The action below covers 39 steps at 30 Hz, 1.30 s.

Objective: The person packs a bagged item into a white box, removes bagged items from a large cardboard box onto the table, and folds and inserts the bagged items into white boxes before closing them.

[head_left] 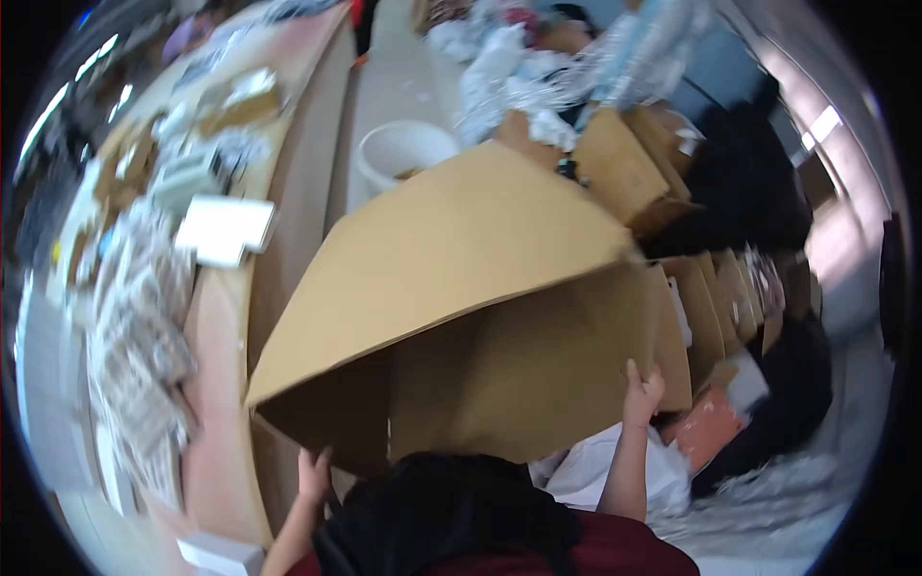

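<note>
Between both grips: large brown cardboard box [451,245], tilted, open side facing back toward grips. Left grip [313,475] pinches lower left edge; right grip [643,392] pinches right edge. Left of left grip: desk [219,350] bearing crumpled pale cloth pile [144,331]. Beyond both grips: white tub [411,146], partly hidden. Right of right grip: upright cardboard pieces [706,312]. Below: white plastic [658,470].

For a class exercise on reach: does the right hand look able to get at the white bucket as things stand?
Probably not: the right hand holds the edge of the large cardboard box, whose broad panel seems to stand between it and the white bucket.
</note>
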Each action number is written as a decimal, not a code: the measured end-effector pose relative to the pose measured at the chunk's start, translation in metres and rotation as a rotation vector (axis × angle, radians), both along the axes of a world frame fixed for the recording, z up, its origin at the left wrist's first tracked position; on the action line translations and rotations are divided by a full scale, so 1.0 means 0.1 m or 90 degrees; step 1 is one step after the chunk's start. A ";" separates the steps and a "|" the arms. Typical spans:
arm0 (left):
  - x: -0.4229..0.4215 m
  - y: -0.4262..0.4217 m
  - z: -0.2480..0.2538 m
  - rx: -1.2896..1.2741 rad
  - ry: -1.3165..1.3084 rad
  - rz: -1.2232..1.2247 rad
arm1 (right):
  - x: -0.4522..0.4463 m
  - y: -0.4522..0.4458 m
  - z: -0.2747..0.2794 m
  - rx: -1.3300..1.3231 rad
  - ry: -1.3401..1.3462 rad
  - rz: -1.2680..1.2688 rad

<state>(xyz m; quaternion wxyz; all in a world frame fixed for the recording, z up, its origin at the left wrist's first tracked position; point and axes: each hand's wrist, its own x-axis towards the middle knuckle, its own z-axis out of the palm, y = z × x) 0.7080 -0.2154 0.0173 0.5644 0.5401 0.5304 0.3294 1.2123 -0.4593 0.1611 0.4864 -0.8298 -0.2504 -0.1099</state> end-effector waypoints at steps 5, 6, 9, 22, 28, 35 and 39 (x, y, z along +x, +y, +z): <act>-0.30 -0.17 -1.45 -0.348 -0.224 0.124 | -0.81 0.07 0.91 -0.097 -0.313 0.072; -0.35 -0.21 -1.78 -0.371 -0.274 0.179 | -0.87 -0.01 1.02 -0.076 -0.316 0.087; 0.11 -0.63 -1.66 -0.477 -0.193 0.155 | -1.05 -0.30 1.20 -0.058 -0.325 0.169; 2.04 -1.07 -0.85 -0.451 -0.031 -0.225 | -1.11 -1.40 1.36 0.001 -0.534 0.303; 2.97 -1.03 -0.80 -0.452 0.005 -0.342 | -0.89 -1.76 1.72 0.018 -0.618 0.154; 3.73 -0.93 -0.58 -0.455 -0.004 -0.439 | -0.60 -1.83 2.31 -0.006 -0.807 -0.043; 4.28 -0.85 -0.43 -0.455 -0.022 -0.507 | -0.46 -1.76 2.57 0.011 -0.837 -0.155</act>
